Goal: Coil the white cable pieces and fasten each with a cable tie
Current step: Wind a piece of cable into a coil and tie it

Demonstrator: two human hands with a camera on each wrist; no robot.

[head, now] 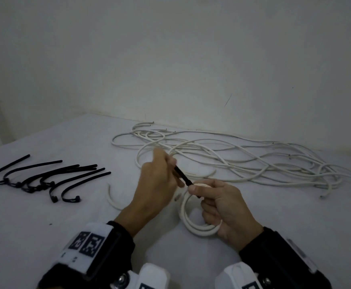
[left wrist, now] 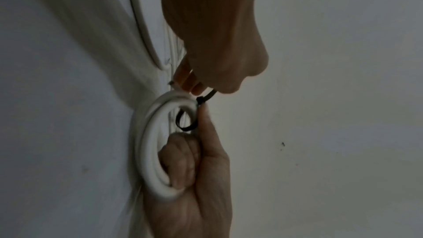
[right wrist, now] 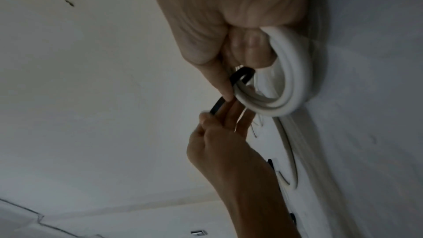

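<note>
Holding the coiled white cable (head: 193, 217) in my right hand (head: 226, 207), I have the fingers curled through the coil's opening and the thumb pressed near the top of the loops, so that grip is closed around the coil. The coil stands on edge just above the counter (head: 45, 222), in front of me and slightly right of centre.

A black cable tie (head: 184, 178) wraps the top of the coil. From the left wrist camera its loop (left wrist: 185, 122) hangs loose, wider than the bundle, with the small locking head (left wrist: 200, 100) sitting by my right thumb tip. My left hand (head: 157, 184) pinches the free tail of the tie between thumb and fingertips, up and to the left of the coil; that grip is narrow and closed on the strap. The tail runs straight and taut from the head to those fingers.

Beyond the hands, the loose white cables (head: 243, 161) lie in a tangled spread across the far right of the counter, next to the wall (head: 170, 59). One short curved cable piece (head: 113, 200) lies flat just left of my left wrist. On the left of the counter, well apart from the coil, the spare black cable ties (head: 45, 178) lie in a row, each bent into a hook shape.
</note>
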